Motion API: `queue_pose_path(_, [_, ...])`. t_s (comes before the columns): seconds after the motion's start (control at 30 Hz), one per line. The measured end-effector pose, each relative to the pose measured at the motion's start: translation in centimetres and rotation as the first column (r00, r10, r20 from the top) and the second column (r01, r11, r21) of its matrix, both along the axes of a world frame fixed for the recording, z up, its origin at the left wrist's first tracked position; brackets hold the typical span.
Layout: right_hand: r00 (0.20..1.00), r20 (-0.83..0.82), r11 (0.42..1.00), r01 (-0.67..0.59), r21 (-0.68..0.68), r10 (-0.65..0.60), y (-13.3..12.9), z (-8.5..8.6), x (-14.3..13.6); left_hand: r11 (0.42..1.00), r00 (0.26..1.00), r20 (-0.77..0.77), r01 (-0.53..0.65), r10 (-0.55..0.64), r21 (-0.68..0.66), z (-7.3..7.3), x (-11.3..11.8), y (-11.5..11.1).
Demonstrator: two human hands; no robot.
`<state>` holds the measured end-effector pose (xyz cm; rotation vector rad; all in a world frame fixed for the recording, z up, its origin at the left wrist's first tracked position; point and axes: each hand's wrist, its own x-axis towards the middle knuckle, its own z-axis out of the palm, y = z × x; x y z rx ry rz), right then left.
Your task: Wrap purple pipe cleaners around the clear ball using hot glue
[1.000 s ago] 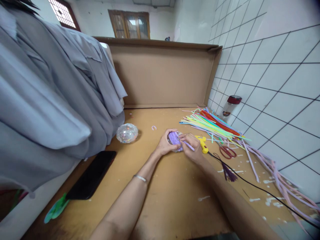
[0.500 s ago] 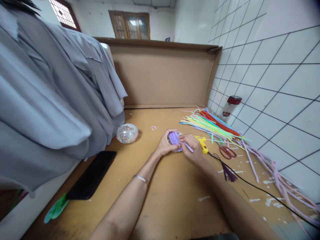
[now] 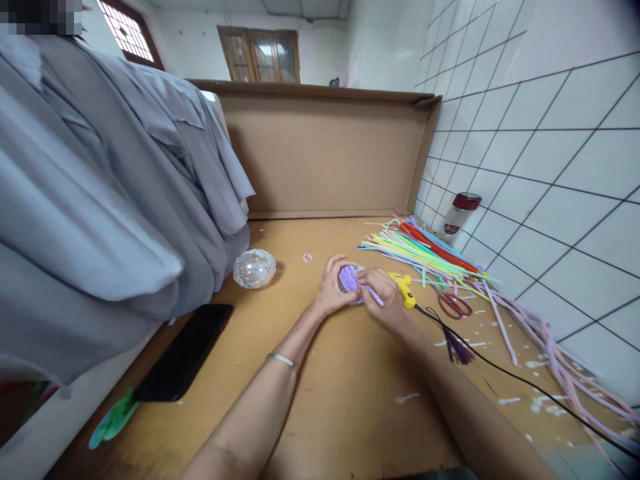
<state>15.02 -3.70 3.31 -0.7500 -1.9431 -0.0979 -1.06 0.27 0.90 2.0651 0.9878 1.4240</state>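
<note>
A small round object wrapped in purple strips (image 3: pixel 349 279) is held above the middle of the brown table. My left hand (image 3: pixel 331 290) curls round its left side, thumb below and fingers above. The fingers of my right hand (image 3: pixel 383 293) are pinched at its right edge, on a purple strip (image 3: pixel 374 295) whose free end sticks out to the lower right. Just right of that hand lies a yellow glue gun (image 3: pixel 404 289). A clear faceted bowl-like piece (image 3: pixel 255 269) sits to the left, and a small pink curved piece (image 3: pixel 308 257) lies between.
Coloured pipe cleaners (image 3: pixel 425 250), red-handled scissors (image 3: pixel 455 305), a purple tassel (image 3: pixel 457 347) and a black cable (image 3: pixel 520 379) lie right. A red-lidded jar (image 3: pixel 460 213) stands by the tiled wall. A black phone (image 3: pixel 185 353) lies left, beside a person in grey (image 3: pixel 125 187). Cardboard (image 3: pixel 325 153) stands behind.
The fingers of my left hand have shifted slightly around the purple-wrapped object. My right hand keeps almost the same place at its edge.
</note>
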Motion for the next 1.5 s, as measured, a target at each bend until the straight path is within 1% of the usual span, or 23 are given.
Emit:
queue_pose_path(0.13, [1.000, 0.012, 1.000, 0.015, -0.001, -0.015, 0.0, 0.1, 0.1, 0.997, 1.000, -0.011, -0.021, 0.022, 0.071, 0.1, 0.3, -0.3])
queue_pose_path(0.27, [0.999, 0.014, 1.000, 0.029, 0.001, -0.029, 0.0, 0.0, 0.2, 0.989, 0.999, 0.015, -0.038, 0.036, 0.140, 0.1, 0.7, -0.8])
queue_pose_path(0.43, [0.998, 0.029, 0.998, 0.059, 0.000, -0.059, 0.0, 0.1, 0.1, 0.993, 0.998, -0.008, -0.056, 0.057, 0.106, 0.1, 0.8, -1.1])
queue_pose_path(0.67, [0.999, 0.014, 0.999, 0.035, 0.028, -0.036, 0.1, -0.1, 0.2, 0.993, 0.999, -0.025, -0.045, 0.048, 0.111, 0.1, 0.8, -0.9])
queue_pose_path(0.8, [0.999, -0.006, 0.999, 0.032, 0.028, -0.032, 0.2, -0.3, 0.1, 0.988, 0.998, -0.026, -0.044, 0.048, 0.145, 0.0, 0.8, -0.8])
queue_pose_path(0.93, [0.999, -0.004, 0.998, 0.051, 0.024, -0.051, 0.1, -0.4, 0.0, 0.978, 0.999, -0.040, -0.008, 0.017, 0.207, -0.4, 0.7, -0.5])
queue_pose_path(1.07, [0.998, 0.012, 0.997, 0.057, 0.043, -0.057, 0.0, -0.3, -0.2, 0.970, 0.999, -0.053, 0.009, 0.004, 0.242, -0.8, 0.7, -0.3])
queue_pose_path(1.17, [0.998, 0.013, 0.996, 0.063, 0.059, -0.064, 0.0, -0.3, -0.2, 0.963, 0.997, -0.076, 0.020, 0.001, 0.268, -0.9, 0.6, -0.2])
queue_pose_path(1.33, [0.997, -0.009, 0.994, 0.074, 0.082, -0.073, 0.3, -0.9, -0.3, 0.934, 0.992, -0.128, 0.038, 0.008, 0.355, -0.8, 0.5, -0.2])
queue_pose_path(1.5, [0.994, -0.085, 0.984, 0.088, 0.157, -0.075, 0.5, -1.8, -0.7, 0.925, 0.992, -0.122, 0.015, 0.034, 0.381, -0.9, 0.7, -0.4])
